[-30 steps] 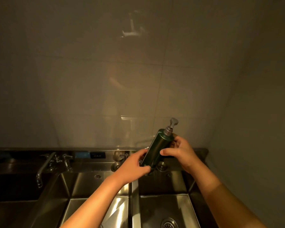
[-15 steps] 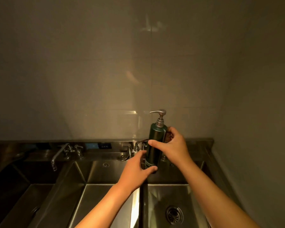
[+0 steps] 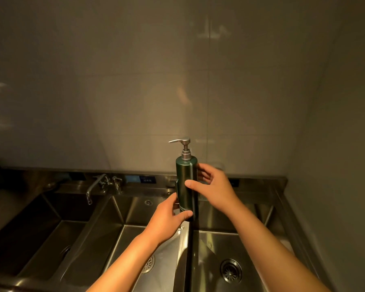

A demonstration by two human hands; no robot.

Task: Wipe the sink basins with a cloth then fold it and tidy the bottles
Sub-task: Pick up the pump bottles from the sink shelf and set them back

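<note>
You've got the green pump bottle (image 3: 187, 186) upright over the divider between the middle and right basins, about 6 o'clock from centre frame. Your left hand (image 3: 167, 220) grips its base, your right hand (image 3: 214, 186) wraps the body, likely steadying it for a clean set-down. No cloth is visible, and the bottle's underside is hidden.

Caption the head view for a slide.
Both hands, left and right, hold an upright green pump bottle above steel sinks.

The left hand (image 3: 167, 216) hides the bottle's (image 3: 187, 182) base.
</note>
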